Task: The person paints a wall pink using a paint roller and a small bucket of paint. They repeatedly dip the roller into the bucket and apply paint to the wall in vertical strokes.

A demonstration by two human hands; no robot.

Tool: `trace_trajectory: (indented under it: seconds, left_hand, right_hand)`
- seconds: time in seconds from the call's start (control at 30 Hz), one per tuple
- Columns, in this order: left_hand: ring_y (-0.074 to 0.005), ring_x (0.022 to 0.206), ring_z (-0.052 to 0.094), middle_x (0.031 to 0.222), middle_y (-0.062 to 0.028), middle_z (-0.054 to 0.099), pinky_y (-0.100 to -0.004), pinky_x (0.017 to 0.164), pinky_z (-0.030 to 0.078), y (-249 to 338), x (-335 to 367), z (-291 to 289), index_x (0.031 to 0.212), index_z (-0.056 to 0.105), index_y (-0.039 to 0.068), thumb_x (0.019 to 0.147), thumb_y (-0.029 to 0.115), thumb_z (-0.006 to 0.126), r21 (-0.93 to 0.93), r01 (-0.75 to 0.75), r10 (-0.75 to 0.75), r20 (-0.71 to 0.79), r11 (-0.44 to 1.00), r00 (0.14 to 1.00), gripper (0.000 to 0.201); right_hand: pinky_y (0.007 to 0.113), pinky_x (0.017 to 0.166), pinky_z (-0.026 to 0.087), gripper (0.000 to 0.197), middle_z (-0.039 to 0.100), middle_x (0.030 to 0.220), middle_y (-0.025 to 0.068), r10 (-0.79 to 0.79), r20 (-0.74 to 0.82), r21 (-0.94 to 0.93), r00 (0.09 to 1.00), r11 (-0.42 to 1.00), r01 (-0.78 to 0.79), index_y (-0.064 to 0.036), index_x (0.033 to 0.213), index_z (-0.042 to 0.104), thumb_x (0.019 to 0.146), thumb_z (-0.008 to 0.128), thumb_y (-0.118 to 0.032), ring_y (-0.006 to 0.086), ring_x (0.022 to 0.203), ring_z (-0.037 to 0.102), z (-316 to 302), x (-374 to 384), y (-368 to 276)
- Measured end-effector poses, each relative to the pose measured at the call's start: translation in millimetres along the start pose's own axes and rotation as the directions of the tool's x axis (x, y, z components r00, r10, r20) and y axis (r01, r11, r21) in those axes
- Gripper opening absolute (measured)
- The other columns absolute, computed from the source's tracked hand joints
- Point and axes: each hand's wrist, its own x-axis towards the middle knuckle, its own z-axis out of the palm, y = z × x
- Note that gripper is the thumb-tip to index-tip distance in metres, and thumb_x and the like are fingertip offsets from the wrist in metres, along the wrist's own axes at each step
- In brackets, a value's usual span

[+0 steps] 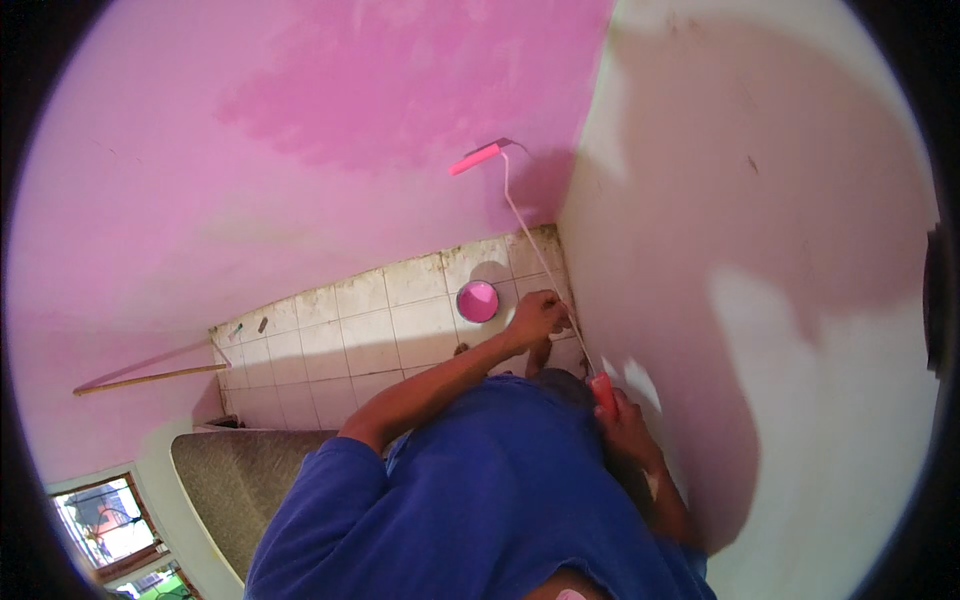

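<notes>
A paint roller (477, 158) with a small pink sleeve and a long thin rod slants up from my hands to the pink wall (330, 90). The sleeve is at the wall, just below a patch of deeper pink. My right hand (627, 432) is wrapped round the roller's red handle, low at the right. Further up, my left hand (537, 318) closes on the thin rod; its fingertips are partly hidden. Left of that hand, on the tiled floor, stands a round tub of pink paint (478, 302).
A pale wall (800, 420) rises close on my right and meets the pink wall in a corner. A wooden stick (150, 379) leans at the far left. A grey-brown panel (245, 475) stands at lower left, near a window (108, 520). Small items lie on the tiles (360, 300).
</notes>
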Motion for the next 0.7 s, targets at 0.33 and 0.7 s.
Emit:
trace_trajectory:
  seconds: [0.33,0.7]
  left_hand:
    - [-0.0173,0.077,0.064,0.090,-0.0077,0.063,-0.0304,0.072,0.055,24,-27,-52,0.096,0.059,0.001,0.093,0.020,0.055,-0.351,0.013,0.008,0.056,0.936,0.998,0.019]
    - [-0.0157,0.073,0.063,0.080,-0.0063,0.062,-0.0295,0.070,0.055,107,-73,-74,0.087,0.060,0.003,0.092,0.021,0.057,-0.499,-0.145,0.220,0.095,0.855,0.971,0.019]
  right_hand:
    - [0.026,0.042,0.040,0.032,0.054,0.068,0.0014,0.505,0.320,0.419,0.802,0.684,-0.597,-0.0081,0.117,0.051,0.092,0.054,-0.028,0.0109,0.047,0.049,4,13,-158]
    - [0.025,0.041,0.038,0.028,0.052,0.064,0.0030,0.497,0.125,0.516,0.858,0.707,-0.485,-0.0022,0.107,0.054,0.089,0.056,-0.024,0.0113,0.045,0.048,-8,8,-287]
